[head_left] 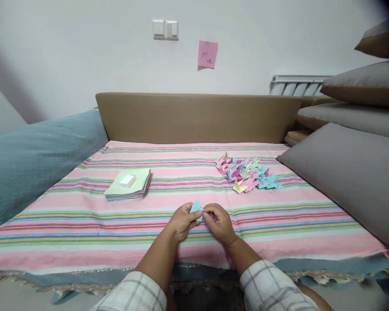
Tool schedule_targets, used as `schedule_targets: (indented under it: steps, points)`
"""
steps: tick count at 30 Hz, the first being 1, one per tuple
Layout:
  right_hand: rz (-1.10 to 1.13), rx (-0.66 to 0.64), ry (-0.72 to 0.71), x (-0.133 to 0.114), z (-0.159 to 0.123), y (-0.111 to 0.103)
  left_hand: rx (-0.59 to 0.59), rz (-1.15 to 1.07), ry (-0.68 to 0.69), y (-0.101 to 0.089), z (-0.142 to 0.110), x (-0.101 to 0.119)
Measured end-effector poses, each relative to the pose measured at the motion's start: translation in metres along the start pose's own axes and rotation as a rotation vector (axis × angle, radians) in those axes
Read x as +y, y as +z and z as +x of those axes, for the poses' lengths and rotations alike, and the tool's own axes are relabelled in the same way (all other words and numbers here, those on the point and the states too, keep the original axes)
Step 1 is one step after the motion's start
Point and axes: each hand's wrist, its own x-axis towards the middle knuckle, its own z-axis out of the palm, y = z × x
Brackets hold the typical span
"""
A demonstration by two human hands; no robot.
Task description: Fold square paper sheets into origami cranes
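Two bare hands meet near the front of the striped cloth [84,211], and between them sits a small blue folded paper [195,207]. The left hand [180,222] pinches it from the left, thumb laid across its face and fingers curled behind. The right hand [221,222] is half curled, thumb and forefinger drawn together at the paper's right edge; from where I stand I can't tell how firmly they grip. Two small points of the paper stick up above the left thumb.

On the wall a pink note [208,55] carries handwriting: the top line looks like "301", the lower one is unclear to me.

The cloth's front edge runs just below the wrists. Striped cloth stretches from the hands leftward to a paper stack [129,190] and rightward, beyond them, to a pile of folded paper birds [251,176]. Grey cushions [350,177] border the right side.
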Motion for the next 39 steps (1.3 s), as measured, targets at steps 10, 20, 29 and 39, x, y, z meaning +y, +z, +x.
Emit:
schedule_targets:
  steps: [10, 20, 29, 39]
  points:
    - [0.031, -0.112, 0.129, 0.004, 0.001, 0.002, 0.005, -0.073, 0.027, 0.0, 0.001, -0.002]
    - [0.069, -0.129, 0.185, 0.006, 0.001, 0.003, 0.055, -0.077, 0.028, 0.005, 0.0, -0.002]
    - [0.047, -0.216, 0.19, 0.009, 0.004, 0.006, 0.026, -0.134, 0.13, 0.008, 0.001, -0.006]
    - [-0.015, -0.323, 0.197, 0.011, 0.007, 0.005, 0.062, -0.185, 0.117, 0.011, 0.002, -0.006]
